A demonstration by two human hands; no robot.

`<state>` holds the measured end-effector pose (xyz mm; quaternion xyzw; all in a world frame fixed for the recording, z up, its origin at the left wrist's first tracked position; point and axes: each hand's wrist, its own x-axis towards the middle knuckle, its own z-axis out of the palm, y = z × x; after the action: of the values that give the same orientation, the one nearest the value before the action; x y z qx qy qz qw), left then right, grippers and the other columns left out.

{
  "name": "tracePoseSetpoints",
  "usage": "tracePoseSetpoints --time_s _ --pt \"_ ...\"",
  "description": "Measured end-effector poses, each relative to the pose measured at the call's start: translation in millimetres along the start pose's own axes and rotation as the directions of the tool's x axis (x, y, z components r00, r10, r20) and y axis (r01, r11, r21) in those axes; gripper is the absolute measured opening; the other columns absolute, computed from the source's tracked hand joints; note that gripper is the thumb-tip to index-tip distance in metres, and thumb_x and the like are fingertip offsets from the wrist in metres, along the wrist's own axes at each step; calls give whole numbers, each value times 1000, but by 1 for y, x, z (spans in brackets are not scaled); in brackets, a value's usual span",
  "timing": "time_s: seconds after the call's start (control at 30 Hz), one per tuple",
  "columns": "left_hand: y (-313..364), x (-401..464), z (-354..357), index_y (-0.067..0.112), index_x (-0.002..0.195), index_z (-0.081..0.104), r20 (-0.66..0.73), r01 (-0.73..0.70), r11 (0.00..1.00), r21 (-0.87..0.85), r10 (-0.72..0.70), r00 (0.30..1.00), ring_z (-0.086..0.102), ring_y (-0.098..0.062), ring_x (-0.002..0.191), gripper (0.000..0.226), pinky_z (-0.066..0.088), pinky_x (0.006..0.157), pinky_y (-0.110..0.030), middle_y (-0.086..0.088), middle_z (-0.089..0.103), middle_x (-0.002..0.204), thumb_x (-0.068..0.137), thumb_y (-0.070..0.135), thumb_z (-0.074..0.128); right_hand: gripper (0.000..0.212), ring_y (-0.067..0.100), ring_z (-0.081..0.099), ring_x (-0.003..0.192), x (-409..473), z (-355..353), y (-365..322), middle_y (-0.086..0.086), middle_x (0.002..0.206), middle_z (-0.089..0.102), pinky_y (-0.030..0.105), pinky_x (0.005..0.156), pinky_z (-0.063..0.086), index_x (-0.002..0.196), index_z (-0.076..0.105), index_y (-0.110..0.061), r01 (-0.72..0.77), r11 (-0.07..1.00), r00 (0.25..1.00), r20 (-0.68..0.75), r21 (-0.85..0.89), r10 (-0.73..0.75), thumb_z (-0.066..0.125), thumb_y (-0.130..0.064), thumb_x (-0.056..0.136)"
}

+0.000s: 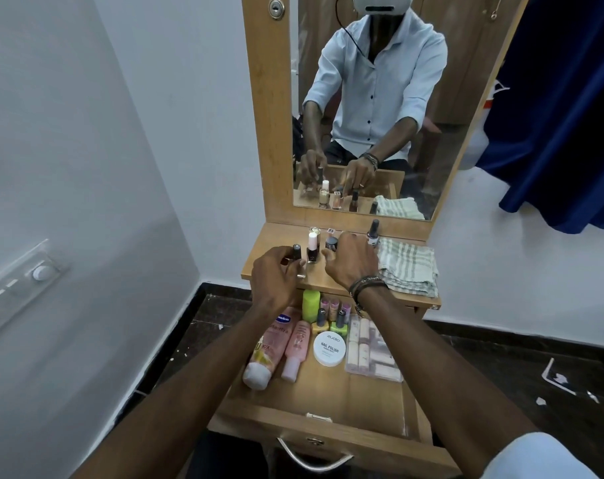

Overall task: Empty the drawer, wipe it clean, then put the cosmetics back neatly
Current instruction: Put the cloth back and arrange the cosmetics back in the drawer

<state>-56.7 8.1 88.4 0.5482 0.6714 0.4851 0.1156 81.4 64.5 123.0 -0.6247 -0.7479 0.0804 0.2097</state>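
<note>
Left hand (276,274) gripping dark-capped nail polish bottle (296,252) on shelf (331,281), open drawer (328,399) below

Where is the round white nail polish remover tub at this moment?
In the head view, the white tub lies in the open drawer, between the pink bottle on its left and the clear box on its right.

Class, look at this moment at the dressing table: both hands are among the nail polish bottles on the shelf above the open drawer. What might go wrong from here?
1. The left hand holds a dark-capped bottle close beside the white-capped bottle; lifting it could topple that neighbour.
2. The right hand reaches over small bottles near the shelf's front edge; a knocked one might drop into the open drawer.
</note>
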Motion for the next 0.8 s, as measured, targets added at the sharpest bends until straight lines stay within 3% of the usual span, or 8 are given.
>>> tracePoseSetpoints --time_s 0.17,0.3,0.37,0.5,0.67,0.8 --pt "-1 -19 -12 11 101 73 49 -92 992 -87 96 994 65 -4 77 21 53 65 -18 3 73 93 84 22 74 28 34 66 85 -14 -2 5 12 91 68 32 63 49 103 64 -7 33 995 998 -65 92 -27 67 -29 86" --pt "-7 -39 -21 13 94 73 204 -156 980 -126 179 962 66 -6 76 17 55 65 -21 5 71 85 81 24 76 29 16 59 59 -41 -12 17 -2 63 60 26 54 49 99 63 -12 109 981 990 -111 160 -91 65 -40 90" --pt "-13 -47 -24 14 96 73 316 -176 979 -102 200 927 67 -5 78 23 56 67 -22 5 73 88 80 29 78 25 9 56 54 -58 -17 28 -5 60 59 25 51 49 96 64 -14 151 962 988 -55 228 -142 67 -38 89" --pt "-24 -60 -23 17 85 75 521 -213 977 -15 190 832 67 -5 73 18 56 65 -32 7 73 81 76 31 81 20 13 63 59 -89 -10 52 -2 66 67 33 55 56 84 66 -17 183 954 970 112 238 -214 70 -37 85" --pt "-34 -73 -15 18 80 73 648 -317 941 117 170 743 62 -4 71 10 54 65 -35 7 70 79 78 27 75 12 15 64 54 -115 16 65 -1 59 68 29 49 50 73 68 -16 141 956 920 323 257 -223 70 -25 80" --pt "-29 -76 -15 18 86 72 664 -379 906 190 166 729 56 -4 73 14 43 59 -16 6 68 85 81 32 74 17 14 62 59 -125 33 65 -2 61 68 31 55 51 74 68 -11 115 971 899 393 211 -192 69 -27 78"
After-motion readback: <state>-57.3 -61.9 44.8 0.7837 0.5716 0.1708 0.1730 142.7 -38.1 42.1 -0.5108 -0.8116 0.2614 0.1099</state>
